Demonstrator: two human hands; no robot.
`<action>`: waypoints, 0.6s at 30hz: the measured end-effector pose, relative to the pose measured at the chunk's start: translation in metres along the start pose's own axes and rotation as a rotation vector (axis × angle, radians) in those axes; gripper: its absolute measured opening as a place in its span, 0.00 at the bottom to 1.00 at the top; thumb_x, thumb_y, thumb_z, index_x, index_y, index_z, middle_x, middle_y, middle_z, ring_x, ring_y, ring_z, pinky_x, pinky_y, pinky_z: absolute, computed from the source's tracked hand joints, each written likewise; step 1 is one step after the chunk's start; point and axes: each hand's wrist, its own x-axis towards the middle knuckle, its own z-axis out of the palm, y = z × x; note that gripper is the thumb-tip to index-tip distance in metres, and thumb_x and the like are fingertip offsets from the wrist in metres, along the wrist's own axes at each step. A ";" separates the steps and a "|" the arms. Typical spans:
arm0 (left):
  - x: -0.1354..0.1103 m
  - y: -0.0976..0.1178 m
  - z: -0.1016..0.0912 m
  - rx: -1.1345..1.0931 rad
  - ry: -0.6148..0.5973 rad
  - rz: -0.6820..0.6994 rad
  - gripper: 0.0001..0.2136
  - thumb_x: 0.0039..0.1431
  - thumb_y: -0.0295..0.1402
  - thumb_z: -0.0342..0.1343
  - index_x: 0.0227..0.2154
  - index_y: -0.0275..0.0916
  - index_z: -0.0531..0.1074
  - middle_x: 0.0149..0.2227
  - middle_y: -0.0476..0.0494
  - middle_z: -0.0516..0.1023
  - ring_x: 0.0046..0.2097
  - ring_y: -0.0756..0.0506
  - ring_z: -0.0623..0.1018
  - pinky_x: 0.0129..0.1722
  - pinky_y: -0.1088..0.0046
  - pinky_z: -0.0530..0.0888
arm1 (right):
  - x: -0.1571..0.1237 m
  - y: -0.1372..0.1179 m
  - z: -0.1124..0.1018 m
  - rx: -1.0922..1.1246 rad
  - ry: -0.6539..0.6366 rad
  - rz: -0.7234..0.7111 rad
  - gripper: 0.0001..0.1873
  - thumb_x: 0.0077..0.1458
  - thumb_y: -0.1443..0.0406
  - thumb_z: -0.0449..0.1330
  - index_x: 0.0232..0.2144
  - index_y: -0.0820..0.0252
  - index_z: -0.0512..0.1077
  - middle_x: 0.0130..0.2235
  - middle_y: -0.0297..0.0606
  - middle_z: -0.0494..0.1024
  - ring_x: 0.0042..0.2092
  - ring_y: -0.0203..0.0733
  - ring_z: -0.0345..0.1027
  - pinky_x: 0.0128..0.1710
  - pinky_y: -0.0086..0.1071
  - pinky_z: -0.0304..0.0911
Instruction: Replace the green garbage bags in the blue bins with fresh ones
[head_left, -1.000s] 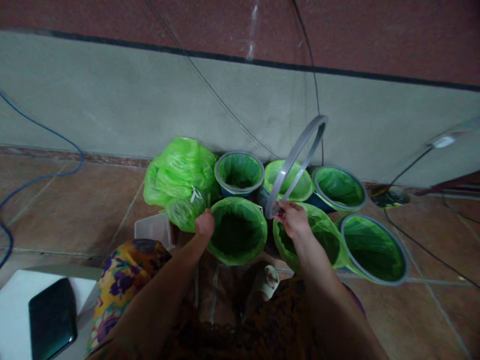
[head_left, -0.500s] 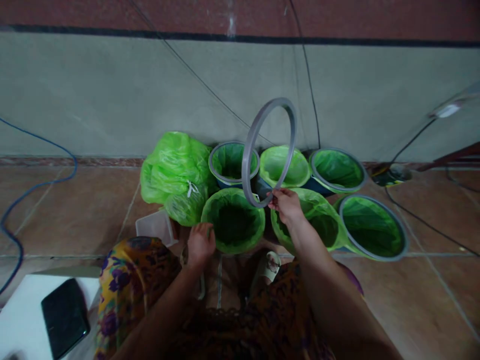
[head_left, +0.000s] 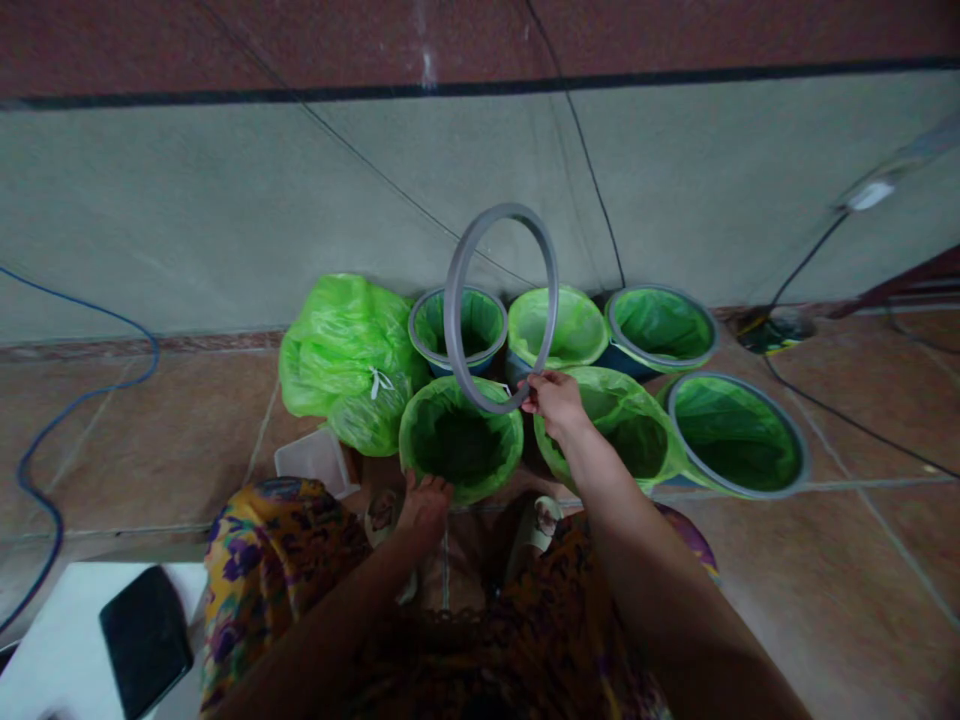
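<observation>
My right hand [head_left: 555, 403] is closed on a grey plastic rim ring [head_left: 452, 312] at its lower edge and holds it upright above the bins. Fingers of my left hand [head_left: 426, 508] are stretched out and rest at the near edge of a bin lined with a green bag [head_left: 411, 450], which has no grey ring on it. To its right stands another lined bin [head_left: 651, 440] without a ring, its bag reaching toward the ringed bin [head_left: 801, 460] beside it. Behind them is a back row: a ringed bin [head_left: 417, 345], a ringless lined bin [head_left: 577, 335] and another ringed bin [head_left: 660, 320].
A pile of green plastic bags [head_left: 341, 340] with a white tie lies at the left by the wall. A clear plastic container [head_left: 311, 458] sits below it. A black phone [head_left: 146, 640] lies on a white surface [head_left: 67, 620]. A blue cable [head_left: 45, 480] and a black cable [head_left: 840, 405] run over the floor.
My left hand has moved right and forward, from beside the front bin to its near edge. The ring in my right hand has turned to face me slightly more. The view has shifted a little.
</observation>
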 end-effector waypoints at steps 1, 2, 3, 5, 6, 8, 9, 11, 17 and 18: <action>0.000 0.001 -0.002 -0.001 0.004 -0.005 0.16 0.54 0.22 0.48 0.43 0.38 0.73 0.45 0.37 0.75 0.52 0.37 0.70 0.60 0.44 0.52 | 0.000 0.000 0.000 0.002 -0.003 0.000 0.11 0.55 0.74 0.57 0.23 0.61 0.66 0.17 0.29 0.73 0.14 0.28 0.61 0.13 0.21 0.60; -0.001 0.003 -0.005 -0.003 0.013 -0.008 0.16 0.54 0.23 0.48 0.45 0.38 0.72 0.46 0.36 0.75 0.52 0.37 0.70 0.60 0.43 0.51 | 0.001 0.000 0.000 0.008 -0.004 0.000 0.11 0.55 0.74 0.57 0.23 0.61 0.65 0.17 0.29 0.73 0.14 0.28 0.61 0.13 0.21 0.60; 0.000 0.006 -0.008 -0.007 0.023 -0.006 0.17 0.54 0.24 0.49 0.46 0.37 0.71 0.48 0.35 0.74 0.53 0.36 0.69 0.60 0.42 0.51 | 0.001 -0.001 0.000 0.015 -0.007 -0.001 0.10 0.54 0.74 0.57 0.23 0.61 0.65 0.17 0.28 0.73 0.14 0.28 0.61 0.13 0.21 0.59; 0.003 0.014 -0.012 -0.022 0.041 0.024 0.19 0.55 0.27 0.50 0.50 0.37 0.69 0.51 0.34 0.72 0.54 0.36 0.69 0.59 0.44 0.53 | 0.001 -0.001 0.001 0.028 -0.015 -0.007 0.10 0.54 0.74 0.59 0.23 0.61 0.65 0.17 0.28 0.74 0.14 0.28 0.61 0.13 0.20 0.59; 0.006 0.018 -0.013 -0.032 0.040 0.056 0.20 0.55 0.28 0.50 0.52 0.36 0.67 0.52 0.34 0.71 0.54 0.36 0.69 0.59 0.46 0.55 | 0.001 -0.002 0.001 0.029 -0.018 -0.008 0.10 0.53 0.74 0.59 0.23 0.61 0.65 0.18 0.28 0.74 0.14 0.28 0.61 0.13 0.21 0.59; 0.013 0.028 -0.009 -0.041 -0.004 0.115 0.19 0.57 0.28 0.49 0.52 0.35 0.66 0.51 0.34 0.73 0.52 0.38 0.71 0.58 0.53 0.60 | 0.001 -0.003 0.001 0.024 -0.022 -0.006 0.10 0.53 0.74 0.59 0.22 0.62 0.66 0.18 0.29 0.74 0.14 0.29 0.61 0.14 0.22 0.60; 0.017 0.033 -0.006 -0.034 -0.050 0.127 0.18 0.57 0.26 0.48 0.51 0.34 0.67 0.49 0.34 0.74 0.50 0.39 0.73 0.56 0.56 0.63 | 0.001 -0.003 0.001 0.024 -0.024 -0.006 0.10 0.53 0.74 0.58 0.22 0.62 0.66 0.18 0.29 0.74 0.15 0.29 0.61 0.14 0.22 0.60; 0.023 0.039 0.003 0.005 -0.140 0.119 0.17 0.57 0.22 0.45 0.48 0.32 0.69 0.44 0.34 0.76 0.47 0.40 0.76 0.51 0.60 0.67 | 0.001 -0.004 0.001 0.030 -0.024 -0.009 0.10 0.54 0.75 0.57 0.22 0.62 0.66 0.18 0.29 0.74 0.15 0.29 0.61 0.14 0.22 0.60; 0.029 0.006 0.008 0.070 -0.142 0.209 0.14 0.56 0.21 0.48 0.43 0.35 0.72 0.39 0.39 0.79 0.45 0.43 0.77 0.63 0.54 0.53 | 0.003 -0.005 -0.002 0.033 -0.029 -0.022 0.11 0.54 0.74 0.56 0.22 0.62 0.66 0.17 0.29 0.73 0.14 0.29 0.60 0.13 0.21 0.59; 0.029 -0.007 0.003 0.066 -0.117 0.243 0.12 0.55 0.21 0.50 0.40 0.37 0.74 0.38 0.41 0.79 0.46 0.43 0.76 0.65 0.54 0.50 | 0.003 -0.005 -0.002 0.037 -0.026 -0.024 0.10 0.54 0.74 0.56 0.22 0.62 0.66 0.17 0.29 0.73 0.14 0.29 0.60 0.13 0.21 0.59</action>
